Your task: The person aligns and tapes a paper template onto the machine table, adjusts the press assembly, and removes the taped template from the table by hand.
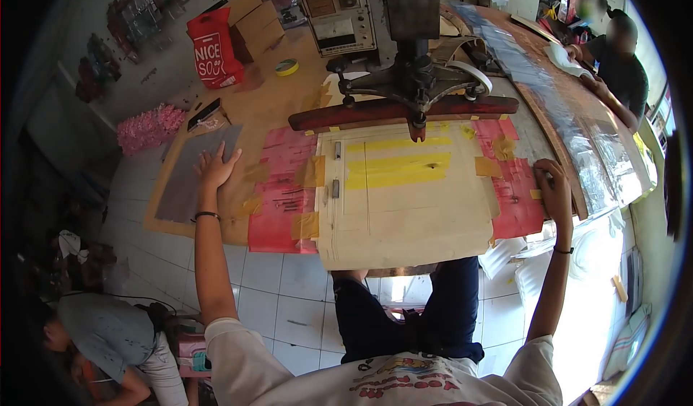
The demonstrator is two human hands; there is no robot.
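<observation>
My left hand (216,168) lies with fingers spread on a grey translucent sheet (189,168) at the left of the worktable. My right hand (554,189) rests at the table's right side, beside a red taped strip (521,193). Its fingers are curled, and what they hold, if anything, is hidden. Between my hands a cream sheet (419,222) with yellow strips lies flat, flanked by another red strip (285,189) on its left. Over the sheet's far edge stands a press head (415,81) with a long dark red bar (469,108).
A control box (338,16) stands behind the press. Farther left are a yellow tape roll (286,67), a red bag (215,49), a phone-like dark object (204,114) and pink bundles (150,128). One person (621,67) sits at the right table; another person (108,341) bends at lower left.
</observation>
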